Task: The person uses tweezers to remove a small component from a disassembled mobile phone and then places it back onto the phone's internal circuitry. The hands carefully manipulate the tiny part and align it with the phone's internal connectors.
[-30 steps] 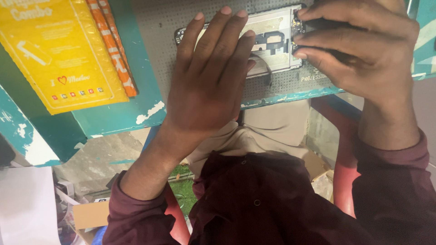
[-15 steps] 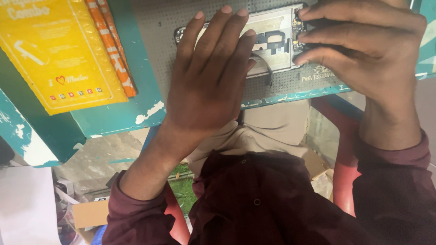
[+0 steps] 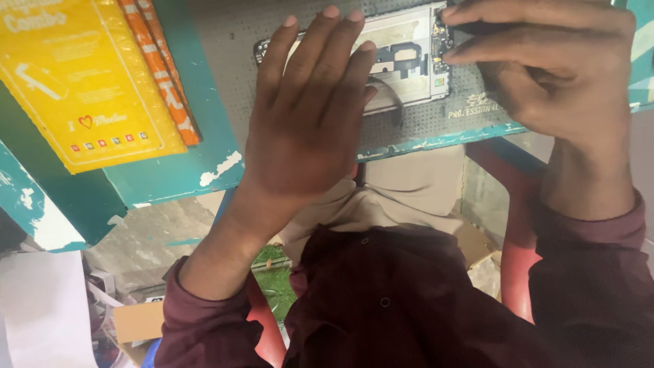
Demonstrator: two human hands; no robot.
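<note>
Left hand [image 3: 306, 129] lies flat, fingers spread and stretched forward, palm down across the opened phone [image 3: 402, 58], pinning it to the grey mat [image 3: 231, 61]. It grips nothing; it just presses. Off to the far left, a yellow padded packet [image 3: 82, 75] with an orange strip [image 3: 160, 68] beside it rests on the teal tabletop [image 3: 177, 170], well apart from the work. The paint there is chipped along the edge.

Moving across: the phone sits with its back off, pale shield plates and a dark board [image 3: 441, 41] exposed at its right end, a thin dark cable curling out just under the left fingers. The mat carries it near the tabletop's front edge.

Right hand [image 3: 545, 68] comes in over that board end, fingers curled and pinched close together at the phone's upper right corner. Something dark shows at the fingertips [image 3: 453, 13], perhaps a small tool or part, but I cannot tell what, or whether it is truly held.

By my reading, this is the fine stage of a teardown or refit: one hand steadies, the other works at the board. The next move calls for a light, exact touch at that corner, with the left hand keeping the phone from sliding and staying clear of the loose cable.

Below, the maroon sleeves and a red chair [image 3: 518, 225] fill the frame.
</note>
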